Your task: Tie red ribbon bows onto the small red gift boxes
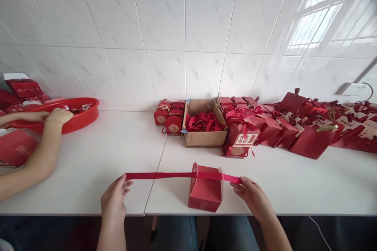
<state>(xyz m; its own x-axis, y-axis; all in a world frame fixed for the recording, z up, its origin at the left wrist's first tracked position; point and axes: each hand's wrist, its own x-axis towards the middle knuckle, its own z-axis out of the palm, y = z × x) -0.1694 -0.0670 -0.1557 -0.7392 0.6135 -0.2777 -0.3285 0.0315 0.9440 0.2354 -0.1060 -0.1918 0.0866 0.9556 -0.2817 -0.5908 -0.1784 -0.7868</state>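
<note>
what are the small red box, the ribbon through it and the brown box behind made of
Small red box: probably matte card, with crisp folds and cut handle tabs. Ribbon: likely woven fabric, thin, flat, pulled taut. Brown box: apparently corrugated cardboard, plain kraft colour, open flaps.

Gift-packing workroom: tiled wall (pixel 188 27), red gift boxes (pixel 294 125).

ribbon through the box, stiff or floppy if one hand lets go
Probably floppy: the ribbon looks thin and flat, straight only because the left hand and right hand pull it taut. The box looks like light folded card, so an uneven tug would likely slide or tip it.
</note>
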